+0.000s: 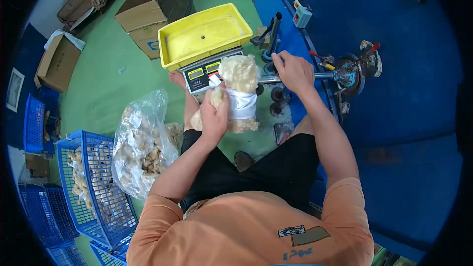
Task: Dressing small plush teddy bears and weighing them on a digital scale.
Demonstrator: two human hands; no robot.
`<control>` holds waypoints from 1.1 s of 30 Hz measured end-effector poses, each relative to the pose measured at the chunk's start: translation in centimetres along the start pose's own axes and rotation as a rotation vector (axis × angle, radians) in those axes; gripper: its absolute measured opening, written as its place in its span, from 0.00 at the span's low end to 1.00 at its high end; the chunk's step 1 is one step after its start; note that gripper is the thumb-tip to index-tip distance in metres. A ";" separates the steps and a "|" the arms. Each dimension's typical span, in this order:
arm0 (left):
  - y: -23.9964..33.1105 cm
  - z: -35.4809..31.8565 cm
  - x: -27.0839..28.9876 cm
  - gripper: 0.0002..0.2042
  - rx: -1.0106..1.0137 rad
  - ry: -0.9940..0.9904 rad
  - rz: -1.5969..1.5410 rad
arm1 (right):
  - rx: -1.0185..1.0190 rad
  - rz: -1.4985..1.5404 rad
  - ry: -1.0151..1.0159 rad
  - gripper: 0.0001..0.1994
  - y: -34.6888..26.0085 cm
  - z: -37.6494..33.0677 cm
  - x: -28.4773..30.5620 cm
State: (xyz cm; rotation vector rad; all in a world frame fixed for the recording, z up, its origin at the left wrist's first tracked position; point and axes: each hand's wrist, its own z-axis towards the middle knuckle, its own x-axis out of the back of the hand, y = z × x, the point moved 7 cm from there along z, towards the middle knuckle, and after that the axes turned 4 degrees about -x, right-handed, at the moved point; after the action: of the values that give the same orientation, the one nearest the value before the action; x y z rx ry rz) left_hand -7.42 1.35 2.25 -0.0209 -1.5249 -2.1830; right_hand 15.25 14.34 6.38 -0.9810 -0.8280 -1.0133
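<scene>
A cream plush toy (239,75) in a white shirt is in front of me, over the gap between my knees. My left hand (215,116) is closed around its left side, with a tuft of pale fur showing by the thumb. The toy's upper right side meets the end of a shiny metal tube (322,76) that comes from the machine on the right. Curled fingers of my right hand (297,73) are at this tube, near the toy; what they hold, if anything, is hidden. Behind the toy stands a digital scale (197,75) bearing a yellow tray (207,37).
A clear plastic bag (143,143) of plush toys stands at my left, beside a blue crate (106,192) holding more. Cardboard boxes (148,17) are farther back. On the right are a blue machine panel (394,108), upright dark posts (274,37) and red-handled pliers (322,62).
</scene>
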 end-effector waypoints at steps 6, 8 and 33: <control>4.1 2.6 -5.3 0.20 -0.177 -0.084 0.113 | 0.020 0.005 0.036 0.20 -0.1 0.1 -0.3; 5.2 3.4 -6.6 0.22 -0.262 -0.150 0.182 | 0.035 -0.025 0.078 0.20 0.4 0.1 -0.7; -5.1 -3.5 33.3 0.13 0.201 0.768 0.206 | -0.069 -0.045 -0.121 0.23 2.2 0.2 -1.7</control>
State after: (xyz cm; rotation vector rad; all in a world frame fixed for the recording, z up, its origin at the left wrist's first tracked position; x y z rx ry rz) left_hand -38.07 -12.71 5.57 0.6220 -1.2032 -1.5797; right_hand 16.71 15.52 4.33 -1.0949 -0.9233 -1.0343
